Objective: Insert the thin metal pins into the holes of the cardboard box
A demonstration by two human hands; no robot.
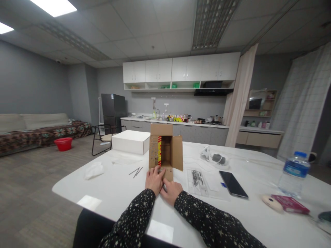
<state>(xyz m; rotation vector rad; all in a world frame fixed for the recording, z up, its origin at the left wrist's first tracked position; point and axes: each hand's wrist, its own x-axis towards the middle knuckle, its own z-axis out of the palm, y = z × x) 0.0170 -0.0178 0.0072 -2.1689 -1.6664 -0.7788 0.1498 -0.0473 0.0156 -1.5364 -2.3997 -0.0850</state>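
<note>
My two hands meet low in the middle of the frame, sleeves running in from the bottom edge. My left hand [154,179] lies palm down on the front flap of the cardboard box [165,150], fingers [160,171] curled over its edge and pressing it flat to the worktop [124,193], which likely keeps the box from sliding. My right hand [171,192] sits just beside it, lower and nearer me, loosely closed with the thumb tucked toward the left; whether something small is pinched in there I cannot tell, though a greyish bit shows between the hands.

The box lies on its side at the centre of the frame, mouth turned toward me with all four flaps spread, so the inside is open to view; a red and yellow strip stands against its left inner wall.

Left of the box, a few thin metal rods [136,171] lie loose and a crumpled white tissue [93,170] rests further left. Right of my hands sits a clear bag of small parts [198,179], then a dark phone [233,184] face up. A white flat box [130,141] stands behind to the left, and a water bottle [293,174] at the right edge.
</note>
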